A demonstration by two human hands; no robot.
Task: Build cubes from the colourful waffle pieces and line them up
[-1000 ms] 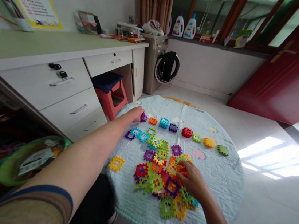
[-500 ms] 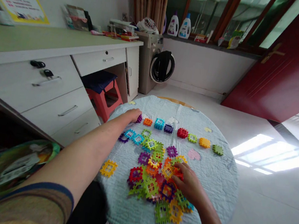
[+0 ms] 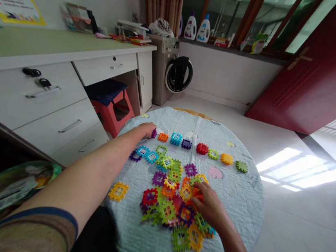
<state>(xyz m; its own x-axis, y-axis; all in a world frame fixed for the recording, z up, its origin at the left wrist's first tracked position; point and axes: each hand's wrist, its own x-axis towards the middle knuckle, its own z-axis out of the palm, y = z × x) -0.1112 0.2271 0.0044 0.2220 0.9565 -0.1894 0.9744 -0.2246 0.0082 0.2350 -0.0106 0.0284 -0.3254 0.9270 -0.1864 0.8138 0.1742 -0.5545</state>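
At the left end of a row of toothed plastic building blocks, my left hand has its fingers around a purple block, mostly covered by the hand. Beside it in the row stand an orange stack, a blue stack, a dark purple stack and a red stack. My right hand is at the right side of a mixed pile, thumb and fingers closed on an orange block. Green window pieces and a purple frame piece lie near it.
A cloth with faded prints covers the round table. One yellow block lies apart at the left. Beyond are a white drawer desk, a red stool, a washing machine with its door open, and a red door.
The view has shifted slightly, so everything sits a little further left. Both hands keep nearly the same place relative to the blocks.
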